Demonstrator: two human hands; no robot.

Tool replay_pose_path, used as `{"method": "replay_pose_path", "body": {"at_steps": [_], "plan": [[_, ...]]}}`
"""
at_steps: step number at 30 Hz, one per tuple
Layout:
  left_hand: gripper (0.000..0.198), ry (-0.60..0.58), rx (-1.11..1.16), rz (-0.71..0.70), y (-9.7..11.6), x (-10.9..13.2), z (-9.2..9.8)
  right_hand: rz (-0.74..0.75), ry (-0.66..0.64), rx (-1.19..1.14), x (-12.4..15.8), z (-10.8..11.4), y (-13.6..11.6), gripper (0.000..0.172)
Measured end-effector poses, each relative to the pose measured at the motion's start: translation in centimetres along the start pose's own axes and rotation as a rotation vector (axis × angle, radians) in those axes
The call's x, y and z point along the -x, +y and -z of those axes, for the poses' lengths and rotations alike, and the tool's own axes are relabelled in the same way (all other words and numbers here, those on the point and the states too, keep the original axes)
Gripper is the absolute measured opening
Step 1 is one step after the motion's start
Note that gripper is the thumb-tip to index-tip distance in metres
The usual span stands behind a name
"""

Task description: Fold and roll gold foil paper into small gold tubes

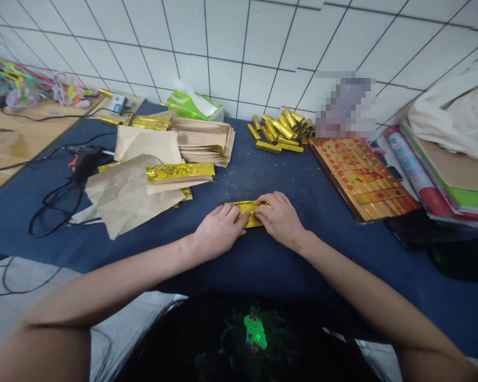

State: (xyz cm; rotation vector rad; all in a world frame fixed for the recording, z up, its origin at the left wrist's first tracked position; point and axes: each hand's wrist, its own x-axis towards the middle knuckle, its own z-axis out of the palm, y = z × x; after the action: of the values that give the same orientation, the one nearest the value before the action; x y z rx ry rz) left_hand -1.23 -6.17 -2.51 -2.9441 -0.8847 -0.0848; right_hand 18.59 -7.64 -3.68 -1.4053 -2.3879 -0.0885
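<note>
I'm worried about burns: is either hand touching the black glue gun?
No, the left hand and right hand are both on the gold strip, away from the glue gun.

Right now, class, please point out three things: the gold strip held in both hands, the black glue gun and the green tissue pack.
Gold strip [247, 206], head view: its exposed upper part.
Glue gun [90, 158], head view: its body.
Tissue pack [190, 110], head view: its green front side.

Gold strip [255, 220] partly hidden by left grip [219, 229] and right grip [282, 218], pixelated object [344, 106] unrecognizable
</note>
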Motion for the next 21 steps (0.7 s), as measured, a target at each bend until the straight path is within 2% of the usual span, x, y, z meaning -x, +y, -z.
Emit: {"method": "replay_pose_path", "body": {"at_steps": [7, 18, 21], "plan": [[0.040, 0.003, 0.033, 0.016, 0.2, -0.1, -0.1, 0.040, -0.023, -0.017, 0.2, -0.1, 0.4, 0.021], [0.096, -0.036, 0.032, 0.038, 1.8, 1.5, -1.1, -0.006, -0.006, 0.046, 0.4, -0.2, -0.4, 0.020], [0.106, -0.028, 0.025, 0.033, 1.9, 1.7, -1.4, -0.022, 0.009, 0.078, 0.7, -0.3, -0.7, 0.020]]}}
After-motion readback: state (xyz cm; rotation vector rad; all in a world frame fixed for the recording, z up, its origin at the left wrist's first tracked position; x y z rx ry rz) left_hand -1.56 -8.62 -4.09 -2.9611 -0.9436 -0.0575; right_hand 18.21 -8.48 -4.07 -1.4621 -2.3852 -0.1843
